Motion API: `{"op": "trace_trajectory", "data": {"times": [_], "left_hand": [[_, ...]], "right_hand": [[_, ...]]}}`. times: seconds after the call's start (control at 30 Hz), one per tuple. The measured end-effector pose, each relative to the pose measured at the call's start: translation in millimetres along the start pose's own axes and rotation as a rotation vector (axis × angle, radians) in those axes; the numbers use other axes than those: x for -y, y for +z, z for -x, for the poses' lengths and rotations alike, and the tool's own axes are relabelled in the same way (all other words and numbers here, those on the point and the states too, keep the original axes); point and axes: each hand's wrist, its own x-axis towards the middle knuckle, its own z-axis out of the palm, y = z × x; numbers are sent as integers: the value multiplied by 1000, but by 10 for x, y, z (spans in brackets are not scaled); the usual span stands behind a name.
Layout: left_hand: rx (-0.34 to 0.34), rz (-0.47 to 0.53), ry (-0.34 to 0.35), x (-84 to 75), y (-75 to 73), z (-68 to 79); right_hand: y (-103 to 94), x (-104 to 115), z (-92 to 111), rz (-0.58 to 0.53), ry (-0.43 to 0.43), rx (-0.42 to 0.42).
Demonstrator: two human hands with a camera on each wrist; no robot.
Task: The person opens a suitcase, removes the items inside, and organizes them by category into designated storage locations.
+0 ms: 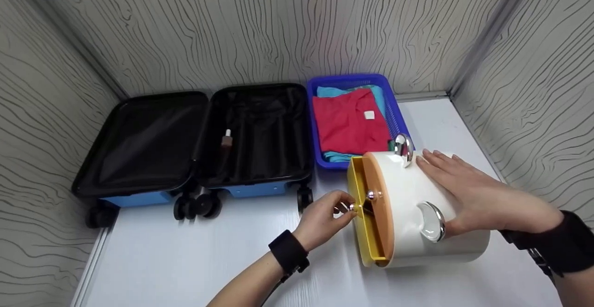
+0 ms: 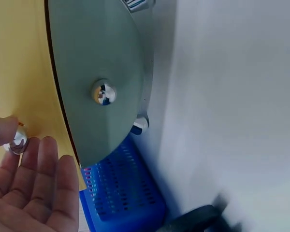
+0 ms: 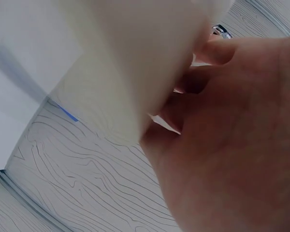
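Note:
A white rounded drawer box (image 1: 417, 251) with chrome handles stands on the table at the right. Its yellow drawer (image 1: 368, 246) is partly pulled out beside an orange drawer front (image 1: 378, 181). My left hand (image 1: 325, 218) pinches the chrome knob (image 2: 18, 141) of the yellow drawer between thumb and fingers. A green drawer front (image 2: 99, 53), seen in the left wrist view, stays flush with the casing. Across the white casing my right hand (image 1: 468, 195) rests with fingers spread, its thumb close to a chrome handle (image 1: 434, 222). In the right wrist view its fingertips are hidden.
An open suitcase (image 1: 148, 140) with black lining lies at the left. One half holds a small brown bottle (image 1: 226, 140) with a white top. Behind the drawer box, a blue basket (image 1: 320, 144) contains folded red (image 1: 345, 121) and turquoise clothes. Patterned walls (image 1: 278, 28) enclose the table.

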Motion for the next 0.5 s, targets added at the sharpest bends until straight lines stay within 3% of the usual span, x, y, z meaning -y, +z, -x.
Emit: {"op": "trace_trajectory", "data": {"times": [0.27,0.5], "left_hand": [[18,3,1,-80,141,-109],[25,62,-3,-83,233,-132]], "right_hand": [[-7,0,0,17,-24,-16],[-13,-40,21,-2,-4,-5]]}}
